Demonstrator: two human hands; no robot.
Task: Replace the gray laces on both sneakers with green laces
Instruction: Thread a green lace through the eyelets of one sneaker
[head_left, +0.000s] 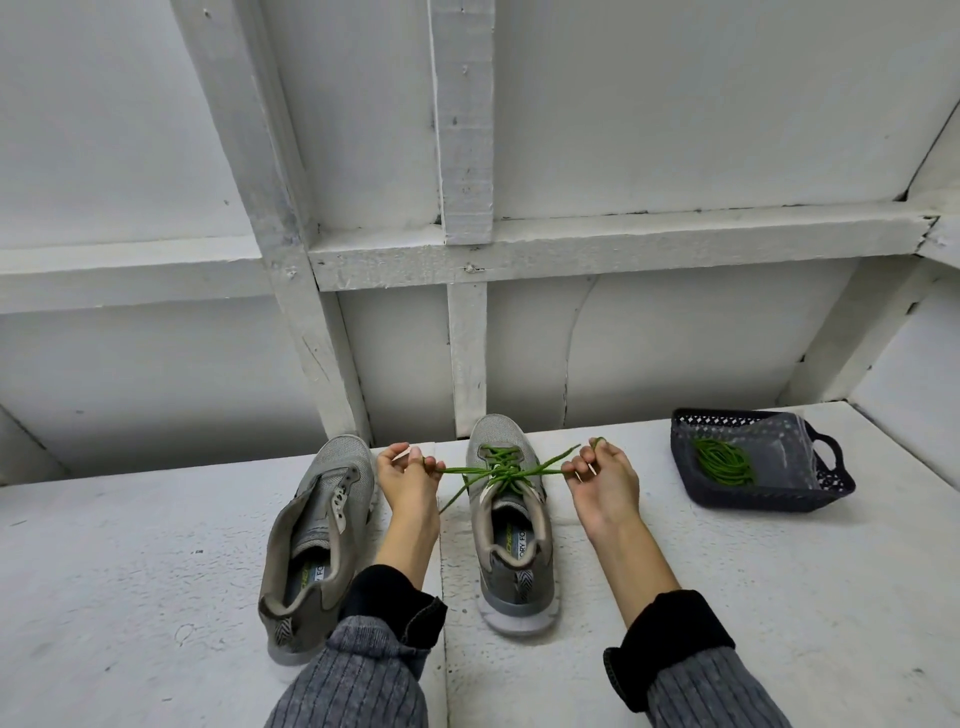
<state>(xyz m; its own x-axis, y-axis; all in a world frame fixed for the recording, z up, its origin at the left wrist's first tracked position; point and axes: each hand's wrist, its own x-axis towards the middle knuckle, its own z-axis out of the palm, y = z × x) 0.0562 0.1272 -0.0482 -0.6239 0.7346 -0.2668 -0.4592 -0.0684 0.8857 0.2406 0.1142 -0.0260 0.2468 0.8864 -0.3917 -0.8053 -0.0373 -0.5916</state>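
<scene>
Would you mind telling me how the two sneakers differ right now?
The right sneaker is threaded with a green lace, pulled sideways by the left hand and right hand; the left sneaker has bare eyelets. The right sneaker stands upright; the left leans over. Both are gray, toes pointing away.

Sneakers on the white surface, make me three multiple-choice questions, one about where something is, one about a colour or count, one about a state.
1. Where does the spare green lace lie?
A. in the dark basket
B. inside the left sneaker
C. on the wall beam

2. How many sneakers are there?
A. one
B. two
C. three

3. What state is the left sneaker in?
A. laced green
B. laced gray
C. no lace

Answers:
1. A, the lace is coiled in the basket on the right.
2. B, the left sneaker stands beside the right sneaker.
3. C, its eyelets are bare, while the left hand and right hand pull the tied lace on the right sneaker.
</scene>
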